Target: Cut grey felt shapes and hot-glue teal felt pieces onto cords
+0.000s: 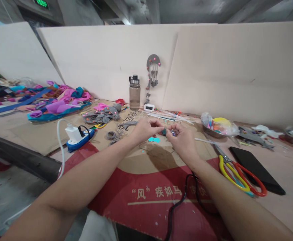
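My left hand [146, 130] and my right hand [183, 139] come close together above the cardboard sheet [133, 164]. Between their fingertips is a small dark teal piece [164, 132], pinched from both sides; it looks like felt, but its shape is too small to make out. A flat turquoise cutout [154, 139] lies on the cardboard just below my left fingers. Left of my left hand are a grey cutout [128, 125] and a loose coil of grey cord [113, 135].
Scissors [236, 174] and a black phone-like slab [257, 170] lie at right. A bowl [213, 132] stands behind them. A water bottle [134, 93] and a small white timer [149, 107] stand at the back. A blue power strip [80, 142] and fabric scraps [61, 105] are at left.
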Motion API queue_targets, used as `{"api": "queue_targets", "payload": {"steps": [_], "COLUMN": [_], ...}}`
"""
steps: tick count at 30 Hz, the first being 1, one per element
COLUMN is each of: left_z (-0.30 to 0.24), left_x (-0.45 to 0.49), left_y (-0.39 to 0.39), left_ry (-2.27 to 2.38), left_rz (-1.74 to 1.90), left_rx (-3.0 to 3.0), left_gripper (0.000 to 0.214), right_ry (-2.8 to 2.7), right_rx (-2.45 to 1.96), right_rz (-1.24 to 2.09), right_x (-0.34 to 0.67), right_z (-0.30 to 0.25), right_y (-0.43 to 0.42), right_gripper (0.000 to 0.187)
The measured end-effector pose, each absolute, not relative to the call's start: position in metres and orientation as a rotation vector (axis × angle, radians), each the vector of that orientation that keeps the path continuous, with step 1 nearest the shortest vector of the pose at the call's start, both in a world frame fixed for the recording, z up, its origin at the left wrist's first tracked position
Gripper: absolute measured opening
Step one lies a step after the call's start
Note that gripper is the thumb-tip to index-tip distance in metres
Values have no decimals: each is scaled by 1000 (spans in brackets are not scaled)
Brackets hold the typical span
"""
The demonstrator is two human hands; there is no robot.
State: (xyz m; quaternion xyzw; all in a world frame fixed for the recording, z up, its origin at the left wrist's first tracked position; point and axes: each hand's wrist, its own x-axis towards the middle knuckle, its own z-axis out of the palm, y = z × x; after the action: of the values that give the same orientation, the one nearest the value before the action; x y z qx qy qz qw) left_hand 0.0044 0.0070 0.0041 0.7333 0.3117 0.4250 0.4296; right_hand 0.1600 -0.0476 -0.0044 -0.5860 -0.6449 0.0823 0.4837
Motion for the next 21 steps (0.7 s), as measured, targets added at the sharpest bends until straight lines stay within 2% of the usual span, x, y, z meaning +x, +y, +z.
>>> {"api": "queue_targets", "payload": {"steps": [6,11,16,21], "left_z": [8,10,8,3], "left_x": [-1,-3,0,4], "left_y": [9,11,8,8], "left_ry": [724,670,713,808], "left_rz": [880,864,851,948], "left_rx": [1618,1369,1579,1785], "left_gripper": [9,22,28,30], "right_ry": [-1658,-1584,-1471,-1441], "right_rx": [-1375,-1359,-1362,-1360], "right_rz": [219,376,540,489], "right_x": [160,161,159,159], "right_z": [-8,-5,-1,-4], "right_y": [-47,-46,-48,-47], "right_gripper": [12,16,23,24]}}
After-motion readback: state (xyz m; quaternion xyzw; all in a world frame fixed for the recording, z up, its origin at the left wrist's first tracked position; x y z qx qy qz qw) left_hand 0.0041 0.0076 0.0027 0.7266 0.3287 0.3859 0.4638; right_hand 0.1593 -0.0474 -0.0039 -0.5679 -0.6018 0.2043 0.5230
